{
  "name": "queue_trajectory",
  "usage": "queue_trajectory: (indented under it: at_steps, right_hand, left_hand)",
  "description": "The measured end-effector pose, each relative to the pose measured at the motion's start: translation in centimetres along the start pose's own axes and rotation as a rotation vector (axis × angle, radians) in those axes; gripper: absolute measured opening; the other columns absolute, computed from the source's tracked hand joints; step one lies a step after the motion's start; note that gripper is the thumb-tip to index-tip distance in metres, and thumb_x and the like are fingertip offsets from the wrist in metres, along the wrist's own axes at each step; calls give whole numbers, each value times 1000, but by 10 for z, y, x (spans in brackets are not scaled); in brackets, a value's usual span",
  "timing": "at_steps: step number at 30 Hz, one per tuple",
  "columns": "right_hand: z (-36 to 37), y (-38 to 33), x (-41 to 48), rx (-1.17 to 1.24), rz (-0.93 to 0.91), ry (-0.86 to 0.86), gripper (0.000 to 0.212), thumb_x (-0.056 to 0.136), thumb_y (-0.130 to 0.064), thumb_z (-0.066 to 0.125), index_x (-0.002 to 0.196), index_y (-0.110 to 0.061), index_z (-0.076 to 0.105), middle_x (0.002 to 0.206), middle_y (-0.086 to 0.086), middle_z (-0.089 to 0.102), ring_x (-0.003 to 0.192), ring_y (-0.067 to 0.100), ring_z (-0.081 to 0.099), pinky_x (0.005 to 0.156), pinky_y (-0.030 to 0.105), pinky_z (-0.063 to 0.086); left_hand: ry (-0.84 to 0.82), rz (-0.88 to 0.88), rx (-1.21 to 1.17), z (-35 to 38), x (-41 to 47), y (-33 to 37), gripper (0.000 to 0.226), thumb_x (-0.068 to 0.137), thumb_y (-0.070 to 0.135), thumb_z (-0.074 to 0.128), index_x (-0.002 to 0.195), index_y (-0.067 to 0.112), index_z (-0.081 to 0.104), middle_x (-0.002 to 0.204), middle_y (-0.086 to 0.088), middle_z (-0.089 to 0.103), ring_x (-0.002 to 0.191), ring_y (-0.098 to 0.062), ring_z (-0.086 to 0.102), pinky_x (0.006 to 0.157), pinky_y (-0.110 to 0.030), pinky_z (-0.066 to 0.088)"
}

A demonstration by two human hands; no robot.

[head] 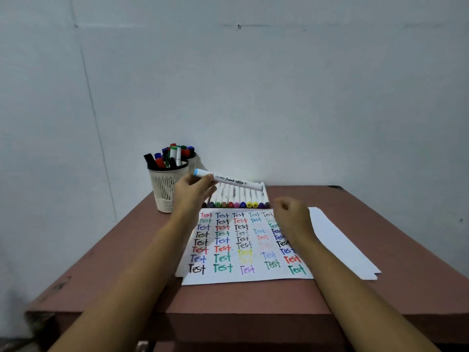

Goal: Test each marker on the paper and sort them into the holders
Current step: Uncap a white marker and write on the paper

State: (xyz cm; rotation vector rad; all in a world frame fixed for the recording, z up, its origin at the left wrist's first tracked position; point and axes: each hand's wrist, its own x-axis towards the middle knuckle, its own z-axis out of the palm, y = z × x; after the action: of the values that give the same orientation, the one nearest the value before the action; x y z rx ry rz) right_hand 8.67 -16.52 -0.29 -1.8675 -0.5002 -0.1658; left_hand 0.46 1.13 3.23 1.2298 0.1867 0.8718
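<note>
With marker [236, 182] gripped in left hand [193, 191] above paper [228, 278], steady paper using curled right hand [291, 214], contents impossible to tell; mark a bare gap.

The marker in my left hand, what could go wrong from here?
The left hand pinches the marker only near its blue-capped end, so it may slip onto the row of markers below. The near holder looks crowded; forcing another in could tip it. The right hand hangs over the paper and might smear fresh ink.
</note>
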Motion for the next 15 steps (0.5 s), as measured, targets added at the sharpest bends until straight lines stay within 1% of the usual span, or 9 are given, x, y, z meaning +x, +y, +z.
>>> queue_trajectory:
  at_steps: [1, 2, 3, 4, 5, 6, 9, 12, 15]
  right_hand:
    - [3, 4, -2, -190, -106, -53, 25, 91, -14, 48, 71, -14, 63, 71, -3, 50, 70, 18, 47, 61, 24, 36]
    - [5, 8, -3, -325, -175, -113, 22, 91, -16, 49, 80, -16, 68, 80, -2, 52, 79, 18, 50, 66, 25, 39]
    - [7, 12, -2, -410, -214, -172, 21, 91, -17, 49, 87, -17, 70, 88, 0, 53, 87, 19, 53, 71, 25, 41]
    - [9, 15, 0, -469, -241, -215, 22, 91, -18, 49, 85, -19, 70, 90, 4, 57, 91, 21, 55, 73, 26, 42]
    - [9, 19, 2, -513, -256, -240, 24, 90, -19, 48, 80, -19, 69, 90, 6, 60, 92, 22, 56, 73, 27, 42]
    - [10, 20, 4, -537, -268, -243, 25, 90, -20, 47, 81, -17, 70, 91, 9, 63, 92, 24, 58, 73, 28, 44]
    - [11, 20, 6, -567, -288, -213, 29, 92, -22, 47, 102, -12, 72, 104, 10, 64, 99, 25, 57, 82, 31, 49]
    - [13, 17, 6, -583, -313, -210, 29, 92, -22, 47, 105, -14, 72, 107, 9, 64, 101, 24, 57, 85, 32, 48]
    - [14, 15, 5, -585, -315, -214, 29, 93, -23, 47, 108, -15, 70, 110, 8, 63, 104, 23, 55, 88, 32, 47]
  left_hand:
    - [34, 40, 73, -2, 4, 7, 8, 87, 3, 59, 94, 8, 58, 98, -16, 65, 88, -22, 67, 73, -23, 56]
    - [55, 92, 148, -3, 8, 17, 12, 87, 4, 59, 94, 13, 57, 96, -12, 64, 86, -20, 66, 73, -25, 56]
    - [68, 151, 225, -4, 13, 29, 15, 87, 4, 59, 95, 16, 55, 93, -7, 64, 85, -19, 65, 73, -25, 55]
    - [73, 212, 307, -7, 20, 42, 17, 87, 4, 59, 97, 16, 54, 92, -5, 63, 85, -19, 65, 73, -26, 55]
    - [81, 269, 401, -10, 28, 56, 19, 86, 5, 59, 102, 14, 54, 94, -6, 63, 86, -21, 65, 73, -28, 55]
    - [99, 321, 503, -14, 36, 72, 23, 86, 8, 59, 108, 12, 53, 97, -7, 63, 86, -21, 65, 71, -29, 55]
    - [159, 461, 746, -22, 58, 116, 33, 88, 13, 57, 119, 12, 47, 100, -5, 60, 78, -21, 61, 61, -28, 51]
    - [211, 561, 913, -26, 74, 145, 33, 90, 11, 53, 121, 9, 44, 95, -5, 57, 71, -22, 56, 55, -25, 45]
    - [201, 580, 1049, -30, 84, 147, 30, 92, 10, 48, 121, 6, 42, 91, -10, 56, 69, -26, 54, 57, -34, 47]
